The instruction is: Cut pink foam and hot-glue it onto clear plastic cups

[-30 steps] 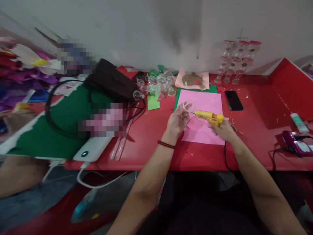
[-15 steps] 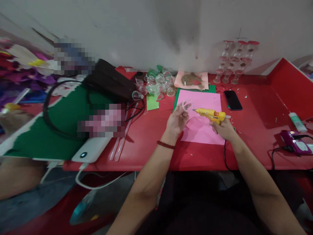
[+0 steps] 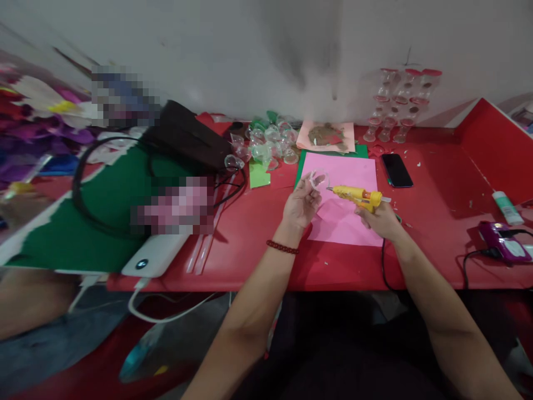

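Note:
My left hand (image 3: pixel 300 206) is closed round a small clear plastic cup (image 3: pixel 320 179), held just above the left edge of a pink paper sheet (image 3: pixel 341 216). My right hand (image 3: pixel 380 220) grips a yellow hot glue gun (image 3: pixel 357 195). Its nozzle points left and almost touches the cup's rim. The gun's black cord (image 3: pixel 383 261) runs down over the front edge of the red table (image 3: pixel 433 222). A red bead bracelet (image 3: pixel 282 246) sits on my left wrist.
A heap of clear cups (image 3: pixel 268 145) lies behind the pink sheet, with stacked cup towers (image 3: pixel 395 105) against the wall. A black phone (image 3: pixel 397 170), a glue bottle (image 3: pixel 507 207) and a purple device (image 3: pixel 504 248) are to the right. Green sheet (image 3: pixel 100 222), black bag (image 3: pixel 187 136) and white power bank (image 3: pixel 155 254) are left.
Both hands have stayed in place; the glue gun's nozzle has crept slightly closer to the cup and the cup has turned a little in my fingers.

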Demonstrator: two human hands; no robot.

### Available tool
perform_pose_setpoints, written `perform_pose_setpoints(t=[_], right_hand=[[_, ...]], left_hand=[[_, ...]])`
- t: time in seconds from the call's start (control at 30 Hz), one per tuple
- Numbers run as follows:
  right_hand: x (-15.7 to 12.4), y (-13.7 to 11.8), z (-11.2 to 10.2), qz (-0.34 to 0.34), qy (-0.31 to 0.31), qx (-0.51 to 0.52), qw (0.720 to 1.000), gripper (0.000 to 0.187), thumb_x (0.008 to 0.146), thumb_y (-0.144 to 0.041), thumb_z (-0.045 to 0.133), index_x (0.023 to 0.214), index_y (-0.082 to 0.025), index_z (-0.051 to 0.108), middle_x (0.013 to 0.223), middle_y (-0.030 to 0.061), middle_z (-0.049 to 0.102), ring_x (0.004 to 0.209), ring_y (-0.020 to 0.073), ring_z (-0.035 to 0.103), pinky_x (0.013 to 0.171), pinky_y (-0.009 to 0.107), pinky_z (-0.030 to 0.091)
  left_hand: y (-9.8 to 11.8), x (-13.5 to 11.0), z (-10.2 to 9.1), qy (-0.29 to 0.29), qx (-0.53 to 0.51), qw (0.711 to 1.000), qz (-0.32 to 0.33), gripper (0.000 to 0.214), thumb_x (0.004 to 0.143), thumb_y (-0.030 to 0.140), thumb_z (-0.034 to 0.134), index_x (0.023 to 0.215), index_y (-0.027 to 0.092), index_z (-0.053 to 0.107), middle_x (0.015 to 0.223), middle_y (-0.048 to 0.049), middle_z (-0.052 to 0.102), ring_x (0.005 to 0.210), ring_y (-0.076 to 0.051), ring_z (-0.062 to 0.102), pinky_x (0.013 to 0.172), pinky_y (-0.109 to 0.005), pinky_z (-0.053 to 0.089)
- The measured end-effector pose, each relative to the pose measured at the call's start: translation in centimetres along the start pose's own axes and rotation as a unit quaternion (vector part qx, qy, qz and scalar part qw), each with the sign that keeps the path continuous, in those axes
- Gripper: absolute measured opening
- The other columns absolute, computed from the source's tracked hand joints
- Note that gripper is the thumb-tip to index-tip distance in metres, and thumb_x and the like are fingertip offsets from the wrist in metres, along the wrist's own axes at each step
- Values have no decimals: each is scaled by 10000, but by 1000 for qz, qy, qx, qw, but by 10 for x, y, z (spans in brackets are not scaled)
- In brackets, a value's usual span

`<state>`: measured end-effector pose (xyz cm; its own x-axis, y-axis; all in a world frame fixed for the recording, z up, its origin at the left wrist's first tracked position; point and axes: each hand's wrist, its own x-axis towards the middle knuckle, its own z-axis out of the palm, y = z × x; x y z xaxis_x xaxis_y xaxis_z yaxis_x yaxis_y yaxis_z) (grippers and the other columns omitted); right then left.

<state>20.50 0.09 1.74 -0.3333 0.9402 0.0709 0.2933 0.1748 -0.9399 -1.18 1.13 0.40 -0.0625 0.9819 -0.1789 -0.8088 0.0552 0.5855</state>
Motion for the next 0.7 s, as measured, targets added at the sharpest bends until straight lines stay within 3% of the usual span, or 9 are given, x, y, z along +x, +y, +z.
perform_pose_setpoints(t=[0.33,0.7], right_hand=[[-1,0,-1,4,10,-14,1000,353,761,-540,661,724,-202,567,417,-67,460,374,90,414,411,239,339],[0,-2,-4,-5,24,-20,999,341,793,-501,643,861,-168,671,420,-67,468,371,97,421,401,233,353]], left_hand=[[0,0,0,5,4,1000,3,195,877,132,650,1062,188,675,1006,-45,748,518,-32,450,470,-176,362],[2,-5,6,21,25,999,-14,236,846,132,671,1072,192,698,993,-41,745,506,-32,421,463,-176,349]])
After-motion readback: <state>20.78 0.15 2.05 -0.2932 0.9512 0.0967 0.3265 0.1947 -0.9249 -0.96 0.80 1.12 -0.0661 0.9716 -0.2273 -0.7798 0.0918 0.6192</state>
